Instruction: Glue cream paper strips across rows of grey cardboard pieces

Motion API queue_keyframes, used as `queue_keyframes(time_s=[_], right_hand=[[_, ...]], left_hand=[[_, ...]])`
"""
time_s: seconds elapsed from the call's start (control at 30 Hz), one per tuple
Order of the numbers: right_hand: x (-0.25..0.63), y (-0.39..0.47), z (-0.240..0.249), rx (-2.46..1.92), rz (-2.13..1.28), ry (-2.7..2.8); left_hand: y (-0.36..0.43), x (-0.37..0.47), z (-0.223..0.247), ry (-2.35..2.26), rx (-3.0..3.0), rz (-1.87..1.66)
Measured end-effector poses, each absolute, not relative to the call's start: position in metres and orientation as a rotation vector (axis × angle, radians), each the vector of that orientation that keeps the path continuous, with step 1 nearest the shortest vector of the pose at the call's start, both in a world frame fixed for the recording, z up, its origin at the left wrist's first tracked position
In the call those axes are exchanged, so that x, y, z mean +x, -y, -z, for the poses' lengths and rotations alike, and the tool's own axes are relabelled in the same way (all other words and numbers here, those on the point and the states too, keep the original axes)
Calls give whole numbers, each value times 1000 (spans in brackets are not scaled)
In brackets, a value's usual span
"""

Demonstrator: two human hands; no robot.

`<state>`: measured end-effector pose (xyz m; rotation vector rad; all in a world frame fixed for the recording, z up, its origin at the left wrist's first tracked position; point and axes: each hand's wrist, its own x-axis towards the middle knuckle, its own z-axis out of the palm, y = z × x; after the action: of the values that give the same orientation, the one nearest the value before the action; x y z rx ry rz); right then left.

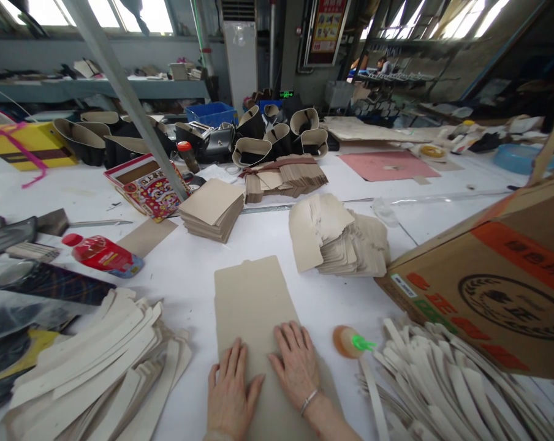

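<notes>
Currently, both hands rest flat on the sheet (254,294), lower centre of frame. Left hand (231,386) — fingers extended, thumb spread, grasping nothing. Right hand (298,361) — likewise released, palm down; bangle (309,402) at wrist. Glue-like bottle (347,341), green tip, just beside the right hand. Strips (97,373) heaped lower left; more at lower right, below the carton (488,288). Red bottle (105,254) lying at left; square stack (212,207) above the sheet, near centre.

Left hand (232,387) and right hand (298,362) flat on beige board (250,294) between 2 strip piles (100,361).
</notes>
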<state>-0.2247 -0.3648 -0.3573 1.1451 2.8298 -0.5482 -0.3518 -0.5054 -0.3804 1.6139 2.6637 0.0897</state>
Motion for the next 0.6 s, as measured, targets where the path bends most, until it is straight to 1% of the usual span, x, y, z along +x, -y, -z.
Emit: queue_keyframes(time_s=[0.2,0.33,0.6], right_hand=[[-227,355,367,1055,589,-2834],[-221,363,375,1092,582,-2815],[-212,370,373,1120,525,-2833]], left_hand=[[509,-356,388,-2704,1836,-149],[512,-350,387,-2708,1846,-171],[516,-342,392,-2710,1810,-178]])
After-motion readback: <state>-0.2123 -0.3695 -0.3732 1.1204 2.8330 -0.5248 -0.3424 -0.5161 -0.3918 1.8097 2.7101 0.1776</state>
